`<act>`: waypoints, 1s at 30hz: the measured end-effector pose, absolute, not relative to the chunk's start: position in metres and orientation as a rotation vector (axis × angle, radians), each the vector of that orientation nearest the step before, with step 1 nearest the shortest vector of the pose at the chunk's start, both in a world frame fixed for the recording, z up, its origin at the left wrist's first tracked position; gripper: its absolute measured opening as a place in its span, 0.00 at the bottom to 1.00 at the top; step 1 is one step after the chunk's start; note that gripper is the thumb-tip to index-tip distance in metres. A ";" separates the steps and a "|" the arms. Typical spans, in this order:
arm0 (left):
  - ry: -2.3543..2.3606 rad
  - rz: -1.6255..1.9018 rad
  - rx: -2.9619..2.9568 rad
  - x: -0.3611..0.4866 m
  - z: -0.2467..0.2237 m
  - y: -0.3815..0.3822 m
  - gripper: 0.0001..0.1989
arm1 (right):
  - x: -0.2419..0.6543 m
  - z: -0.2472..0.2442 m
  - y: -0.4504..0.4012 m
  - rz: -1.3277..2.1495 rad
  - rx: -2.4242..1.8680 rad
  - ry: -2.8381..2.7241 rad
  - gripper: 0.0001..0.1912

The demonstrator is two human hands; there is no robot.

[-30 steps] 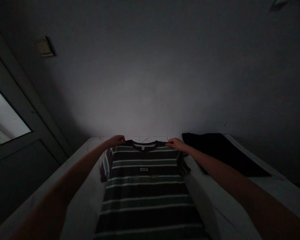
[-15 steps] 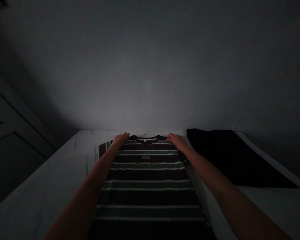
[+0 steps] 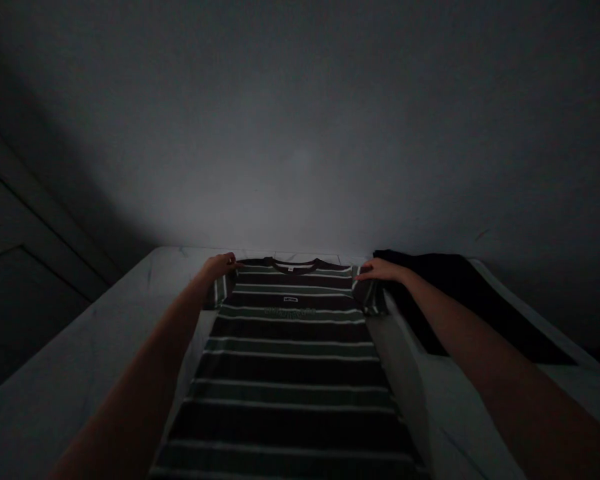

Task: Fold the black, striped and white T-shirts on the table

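A striped T-shirt in dark brown, green and white lies spread with its collar toward the wall and its front upward. A small boxed label and faint lettering show on its chest. My left hand pinches the shirt at the left shoulder, near the top of the sleeve. At the opposite shoulder my right hand has its fingers closed on the cloth by the sleeve. Both sleeves hang out below the hands. The bottom hem is outside the view.
The shirt rests on a white marble-patterned surface against a grey wall. To the right lies a folded black cloth, partly behind my right forearm. A panelled door stands at the far left.
Both hands have moved outward from beside the collar to the sleeve tops. The shoulders now look wider and the sleeves more spread. My view has shifted slightly.
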State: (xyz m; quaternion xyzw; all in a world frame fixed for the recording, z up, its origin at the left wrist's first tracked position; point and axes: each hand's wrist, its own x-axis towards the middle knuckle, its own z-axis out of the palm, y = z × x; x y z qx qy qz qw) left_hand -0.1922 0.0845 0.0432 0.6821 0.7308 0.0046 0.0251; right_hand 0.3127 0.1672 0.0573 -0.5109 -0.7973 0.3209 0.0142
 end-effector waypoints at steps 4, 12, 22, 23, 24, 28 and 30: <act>2.116 0.056 1.972 -0.231 0.052 0.069 0.15 | 0.341 0.075 0.162 1.293 -1.524 -2.398 0.32; 2.468 0.252 1.880 -0.192 0.060 0.044 0.16 | 0.291 0.060 0.123 0.055 -2.001 -2.488 0.16; 1.533 0.372 2.640 -0.043 0.008 -0.040 0.25 | 0.181 0.022 0.013 0.296 -0.751 -2.977 0.34; 1.432 0.339 2.668 -0.045 0.006 -0.054 0.26 | 0.187 0.020 0.001 0.333 -0.667 -3.006 0.35; 1.351 0.306 2.690 -0.049 0.005 -0.069 0.28 | 0.195 0.018 -0.010 0.365 -0.601 -3.027 0.36; 1.143 0.212 2.740 -0.065 0.012 -0.125 0.29 | 0.232 0.019 -0.059 0.490 -0.382 -3.069 0.36; 1.102 0.194 2.754 -0.069 0.016 -0.151 0.29 | 0.248 0.023 -0.083 0.554 -0.291 -3.077 0.36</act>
